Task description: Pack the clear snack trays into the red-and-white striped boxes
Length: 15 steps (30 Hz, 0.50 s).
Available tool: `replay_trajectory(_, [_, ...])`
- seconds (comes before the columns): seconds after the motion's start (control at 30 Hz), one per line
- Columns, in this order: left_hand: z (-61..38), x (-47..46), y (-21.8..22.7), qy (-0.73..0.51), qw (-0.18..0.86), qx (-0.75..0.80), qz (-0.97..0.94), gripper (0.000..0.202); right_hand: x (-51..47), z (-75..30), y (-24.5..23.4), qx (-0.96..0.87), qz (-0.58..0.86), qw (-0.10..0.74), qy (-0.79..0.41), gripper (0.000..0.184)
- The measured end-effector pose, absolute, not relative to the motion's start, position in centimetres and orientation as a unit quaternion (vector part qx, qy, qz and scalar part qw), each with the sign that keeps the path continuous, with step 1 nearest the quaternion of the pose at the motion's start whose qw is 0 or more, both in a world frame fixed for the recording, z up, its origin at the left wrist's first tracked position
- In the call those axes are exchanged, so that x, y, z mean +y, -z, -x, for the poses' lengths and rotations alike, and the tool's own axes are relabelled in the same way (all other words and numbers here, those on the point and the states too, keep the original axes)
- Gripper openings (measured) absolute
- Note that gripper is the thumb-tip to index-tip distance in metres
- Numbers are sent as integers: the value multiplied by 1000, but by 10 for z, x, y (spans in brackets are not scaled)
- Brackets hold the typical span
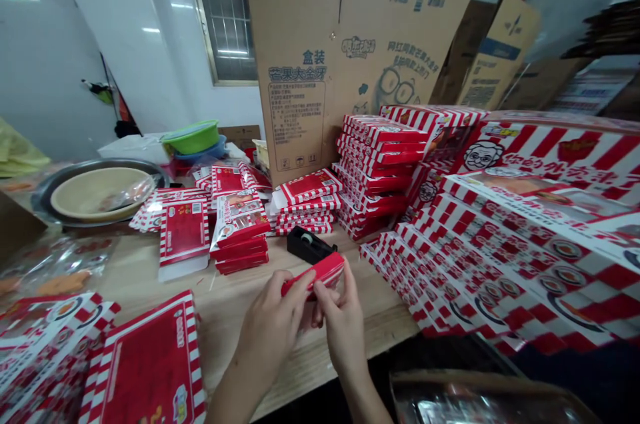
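My left hand [270, 321] and right hand [345, 317] pinched a small red box [330, 269] over the table [237, 314], before the black tape dispenser [310, 248]. Its long red side slanted from near left to far right. The carton [350, 87] behind read 盒装, 芒果大金牙; a striped box [560, 151] at right, 你的外卖来了.

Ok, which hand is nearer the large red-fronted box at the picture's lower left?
Left. The left hand is to the right of the large red-fronted box; the right hand is farther right, beyond the left hand.
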State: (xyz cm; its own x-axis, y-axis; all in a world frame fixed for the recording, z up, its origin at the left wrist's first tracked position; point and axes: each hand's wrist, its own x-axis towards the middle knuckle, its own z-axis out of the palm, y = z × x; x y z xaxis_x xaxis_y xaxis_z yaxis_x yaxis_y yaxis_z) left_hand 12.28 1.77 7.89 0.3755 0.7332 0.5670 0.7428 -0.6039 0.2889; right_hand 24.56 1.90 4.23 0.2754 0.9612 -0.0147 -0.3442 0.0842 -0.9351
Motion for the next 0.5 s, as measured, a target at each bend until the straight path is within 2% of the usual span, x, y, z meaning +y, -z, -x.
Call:
replay_trajectory(0.17, [-117, 32, -72, 360, -33, -502, 786, 35, 23, -255, 21, -333, 530, 606, -491, 97])
replay_trajectory(0.33, [-96, 21, -76, 442, -99, -553, 699, 28, 8, -288, 50, -354, 555, 583, -476, 62])
replay_trajectory(0.43, [-79, -11, -83, 477, -32, -510, 715, 27, 6, -294, 41, -392, 533, 558, -501, 55])
replay_trajectory(0.5, [-72, -39, -86, 462, 48, -445, 765, 27, 9, -284, 28, -489, 510, 519, -482, 51])
